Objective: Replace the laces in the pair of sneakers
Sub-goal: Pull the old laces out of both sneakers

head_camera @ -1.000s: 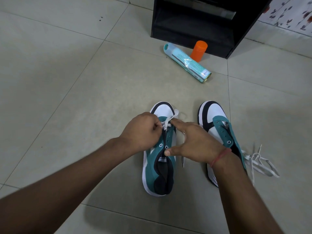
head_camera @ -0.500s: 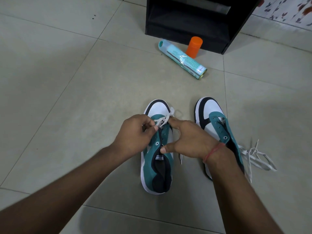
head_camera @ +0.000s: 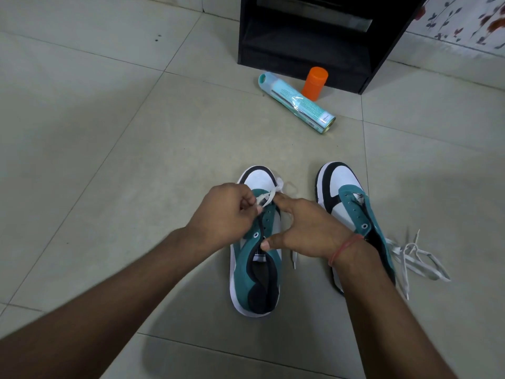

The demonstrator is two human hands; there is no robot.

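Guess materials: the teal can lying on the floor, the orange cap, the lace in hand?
Teal can: likely metal under a glossy printed label, going by its shiny rimmed base. Orange cap: looks like matte moulded plastic, evenly coloured. White lace pinched by the left hand: flat woven fabric, limp and creased.

Setting: a room in a home, seen at floor level.
Floor: large pale glazed tiles (head_camera: 109, 132) with grey grout lines.
Furniture: an open black cabinet (head_camera: 314, 36) standing on the tiles.
Wall: floral-patterned covering (head_camera: 464, 20) at upper right.
Household items: a teal spray can (head_camera: 297, 102) lying down, beside an upright orange cap (head_camera: 314, 83).
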